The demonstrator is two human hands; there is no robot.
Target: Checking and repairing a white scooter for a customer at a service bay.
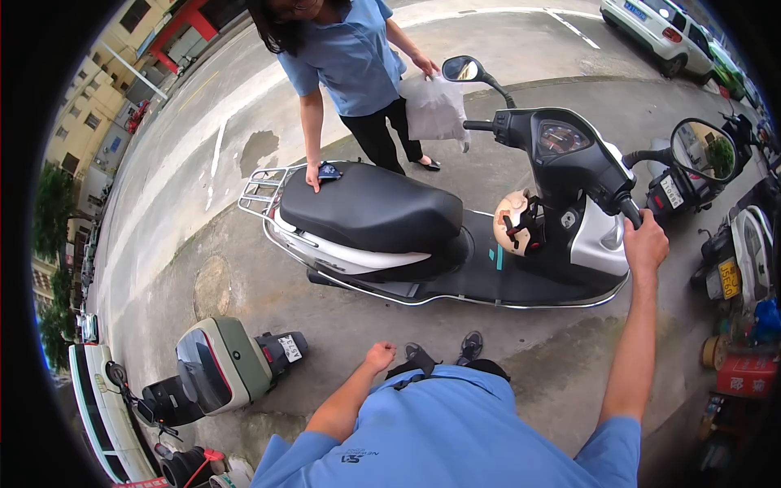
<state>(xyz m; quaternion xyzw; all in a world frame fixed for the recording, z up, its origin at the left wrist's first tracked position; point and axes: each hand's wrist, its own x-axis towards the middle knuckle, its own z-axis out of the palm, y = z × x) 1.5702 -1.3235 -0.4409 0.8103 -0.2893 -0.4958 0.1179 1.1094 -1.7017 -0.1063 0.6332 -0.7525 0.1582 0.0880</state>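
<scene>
A black and white scooter [370, 211] stands side-on in front of me, its front end to the right. My right hand [647, 241] is wrapped round the black handlebar grip [629, 210] nearest me. Low by my body, my left hand [380, 355] is closed in a loose fist, apart from the scooter, with nothing visible in it. A cream helmet [511, 220] sits on the scooter's footboard behind the front panel. Across the scooter, another person [346, 65] in a blue shirt rests a hand beside a dark blue patterned item [329, 172] on the seat's rear.
The other person's second hand holds a white plastic bag [435, 110]. A green-grey scooter [236, 362] is parked behind me to the left. More scooters [736, 252] stand along the right, beside a red box [746, 376]. A white car [659, 32] is at the far right.
</scene>
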